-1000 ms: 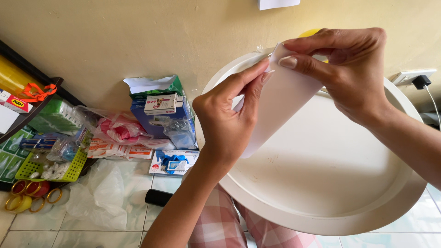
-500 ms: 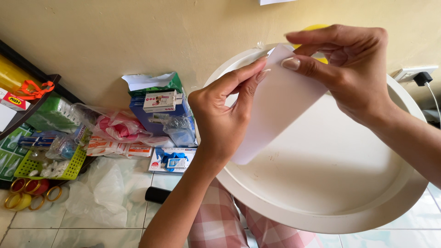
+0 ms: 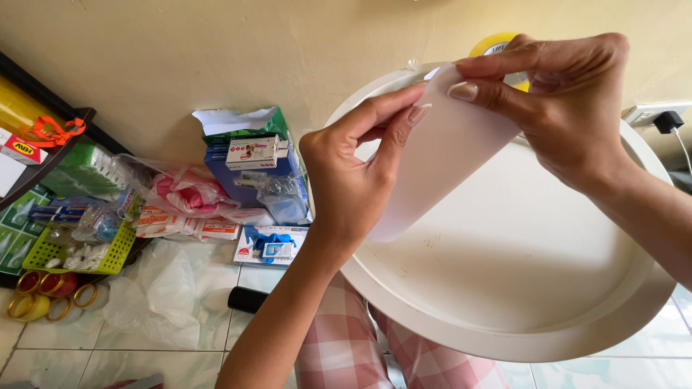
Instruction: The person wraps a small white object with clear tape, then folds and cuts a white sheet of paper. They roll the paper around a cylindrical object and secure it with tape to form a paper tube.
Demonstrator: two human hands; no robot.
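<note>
Overhead, both hands pinching the top corner of a white sheet (image 3: 440, 158) above a round white tray (image 3: 533, 274): left hand (image 3: 353, 180) closed on the near edge, right hand (image 3: 569, 101) gripping the corner; best peeled slowly, fingertips close together, sheet kept taut

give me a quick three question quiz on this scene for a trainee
1. True or false: both hands pinch the top edge of the white sheet.
2. What lies under the sheet: A) a green basket, B) a round white tray, C) a blue box?
3. Fill in: the yellow tape roll sits behind the ___ hand.

Key:
1. True: left hand and right hand both grip it.
2. B
3. right
</note>
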